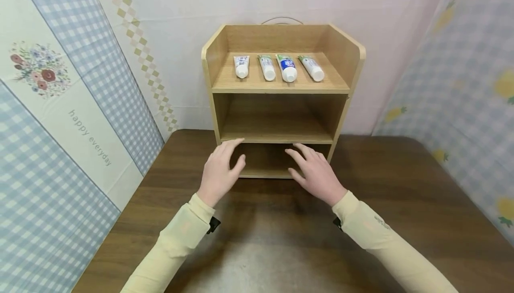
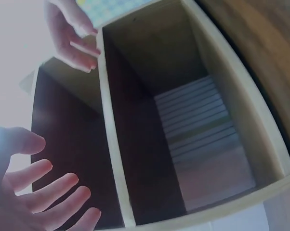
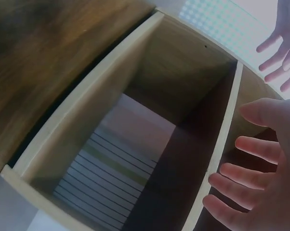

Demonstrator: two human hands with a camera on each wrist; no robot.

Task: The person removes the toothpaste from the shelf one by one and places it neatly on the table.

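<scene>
Both hands hover in front of a small wooden shelf unit (image 1: 281, 91), apart from each other. My left hand (image 1: 221, 168) is at its left side with fingers loosely bent and nothing between them. The right hand (image 1: 315, 170) mirrors it at the right side, also holding nothing. In the left wrist view the left hand (image 2: 44, 197) spreads its fingers before the compartments. In the right wrist view the right hand (image 3: 256, 173) does likewise. On the top shelf lie toothpaste tubes: a small white tube (image 1: 242, 66), two green-and-white ones (image 1: 267, 68) and a blue-and-white one (image 1: 287, 68).
The shelf unit stands at the back of a dark wooden table (image 1: 257, 239). Behind it hangs a pale wall cloth (image 1: 180, 16). A checked cloth (image 1: 72, 12) covers the left side, and a patterned cloth (image 1: 462, 83) covers the right.
</scene>
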